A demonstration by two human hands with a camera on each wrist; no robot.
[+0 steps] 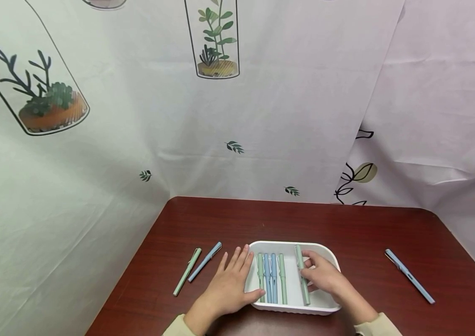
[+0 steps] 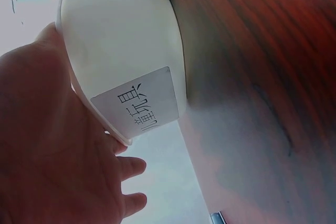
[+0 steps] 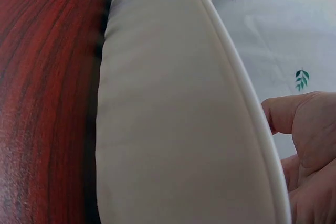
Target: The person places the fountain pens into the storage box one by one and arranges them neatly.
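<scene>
A white tray stands near the front of the table, with several green and blue capped pens side by side in its left half. My left hand rests at the tray's left edge, fingers spread and straight, thumb reaching over the front left corner. Inside the right part of the tray, my right hand pinches a light green pen between thumb and fingers, the pen nearly parallel to the others. In the right wrist view the tray wall hides the pen and most of the fingertips.
On the dark red table, a green pen and a blue pen lie left of the tray. Another blue pen lies far right. A printed label is on the tray's side. Patterned cloth hangs behind.
</scene>
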